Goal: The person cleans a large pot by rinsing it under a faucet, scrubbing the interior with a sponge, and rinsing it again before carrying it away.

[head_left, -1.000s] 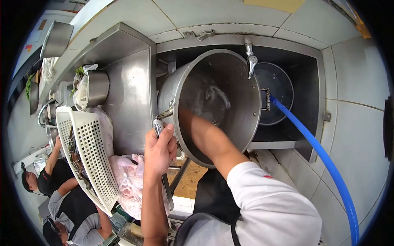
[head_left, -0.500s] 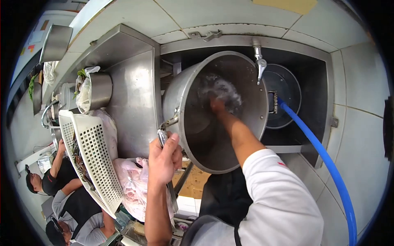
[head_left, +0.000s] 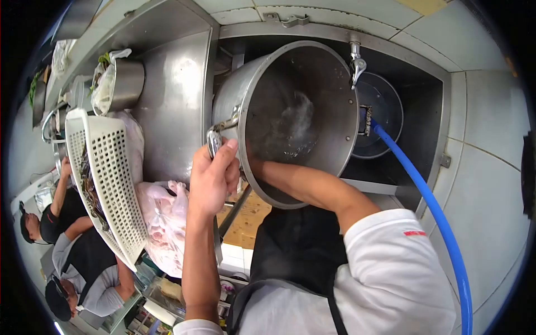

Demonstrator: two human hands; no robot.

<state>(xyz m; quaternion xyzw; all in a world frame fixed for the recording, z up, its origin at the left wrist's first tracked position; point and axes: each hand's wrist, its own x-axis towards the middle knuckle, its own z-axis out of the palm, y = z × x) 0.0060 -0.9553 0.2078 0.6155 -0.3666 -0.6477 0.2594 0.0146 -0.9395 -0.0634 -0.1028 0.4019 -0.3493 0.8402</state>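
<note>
A large metal pot [head_left: 223,95] lies tilted over the sink, its mouth facing me, with some water moving inside. My left hand [head_left: 215,173] is closed round the pot's metal handle [head_left: 214,140] at the left rim. My right arm reaches into the pot past its lower rim. Only a dim part of my right hand [head_left: 254,166] shows near the pot's inner left wall, and its fingers are hidden in shadow.
A tap [head_left: 358,66] sits above the sink [head_left: 424,100]. Behind the pot, a blue hose [head_left: 416,178] runs beside a round metal vessel [head_left: 385,100]. To the left are a white perforated basket [head_left: 114,167], bagged poultry [head_left: 162,218], a steel pot [head_left: 128,86] and two people [head_left: 92,262].
My right hand has moved from the pot's middle toward its lower left inner wall. The pot and my left hand appear higher and slightly left as the view shifts.
</note>
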